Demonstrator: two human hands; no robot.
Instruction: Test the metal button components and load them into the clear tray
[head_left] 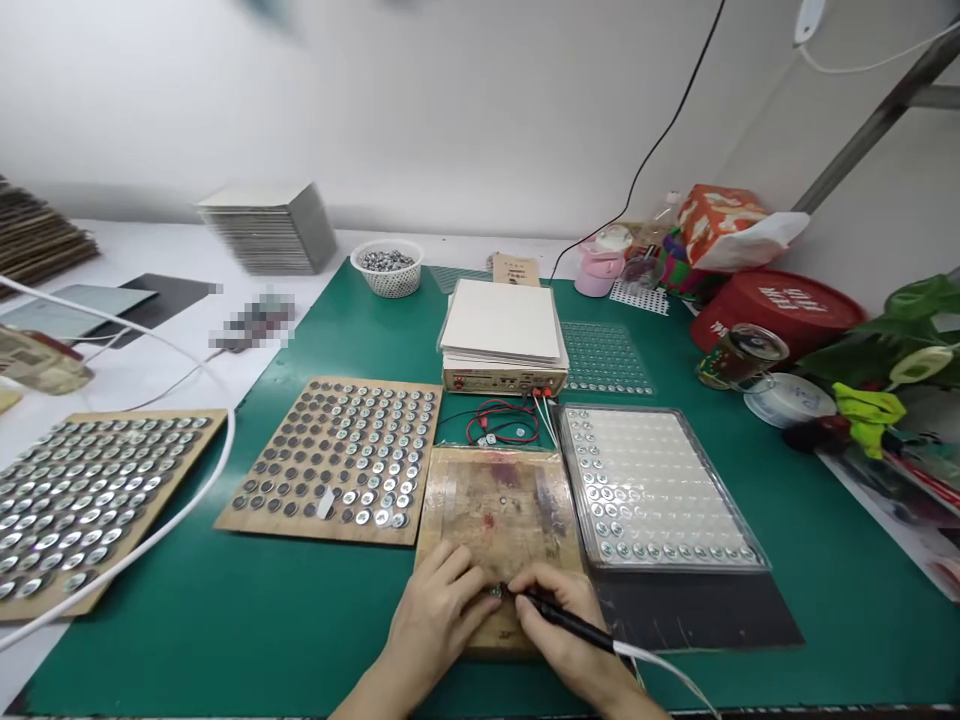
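My left hand [442, 605] rests on a worn wooden board [499, 490], its thumb and index finger closed on a small round metal part [496, 591]. In my right hand [562, 620] is a black pen-shaped tool [574, 625] with a white cable leading off to the lower right. Its tip is close to the small part and partly hidden by my fingers. Left of the board lies a brown panel with rows of round metal parts [345, 455], some dark and some shiny. To the right is a clear plastic tray [675, 480], partly filled with similar parts.
Behind the board stands a bench instrument [504, 380] with red and black leads [502, 420], topped by white sheets [502, 318]. A white basket [388, 268] holds small metal pieces. Another full panel [97, 490] lies far left, crossed by a white cable [225, 440]. A can [742, 355] stands at right.
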